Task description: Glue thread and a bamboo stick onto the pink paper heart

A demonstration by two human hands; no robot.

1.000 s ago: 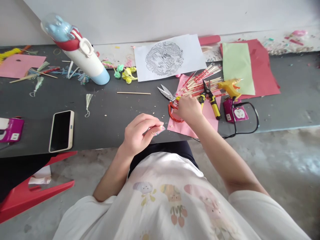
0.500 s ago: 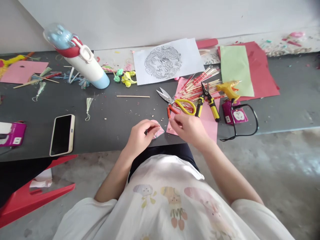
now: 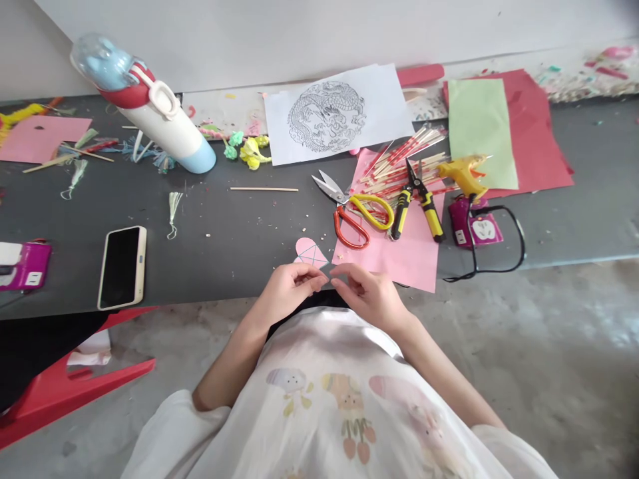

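Note:
My left hand (image 3: 294, 287) is at the table's front edge with thumb and forefinger pinched; anything between them is too small to make out. Close beside it, my right hand (image 3: 372, 293) is also pinched, its fingertips almost meeting the left ones. Just behind my left hand lies a pink paper heart (image 3: 308, 250) with thin blue lines crossing it, its lower part hidden by my fingers. Scissors (image 3: 352, 203) with one red and one yellow handle lie part-open beyond my right hand, partly on a pink sheet (image 3: 409, 266).
Yellow-and-black pliers (image 3: 418, 203) and red-tipped sticks (image 3: 404, 163) lie on the pink sheet. A yellow glue gun (image 3: 464, 174) rests by a purple power socket (image 3: 474, 226) with a black cord. Left stand a bottle (image 3: 172, 126) and a phone (image 3: 122, 267); a dragon drawing (image 3: 329, 116) lies behind.
Both hands have drawn back toward my body and closer together. My right hand has left the scissors' red handle area, and more of the paper heart shows.

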